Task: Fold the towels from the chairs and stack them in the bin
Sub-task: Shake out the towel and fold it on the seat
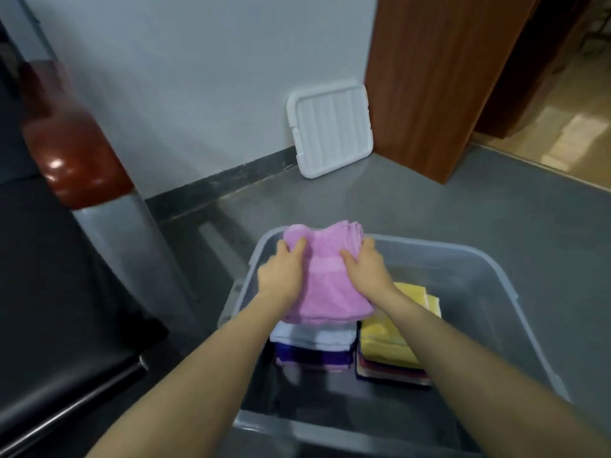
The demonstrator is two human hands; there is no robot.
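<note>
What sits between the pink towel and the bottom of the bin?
In the head view, a stack of folded towels, white above purple, lies under the pink towel inside the bin.

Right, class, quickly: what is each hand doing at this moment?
Left hand: grips the left side of the folded pink towel over the bin.
Right hand: grips the towel's right side.
</note>
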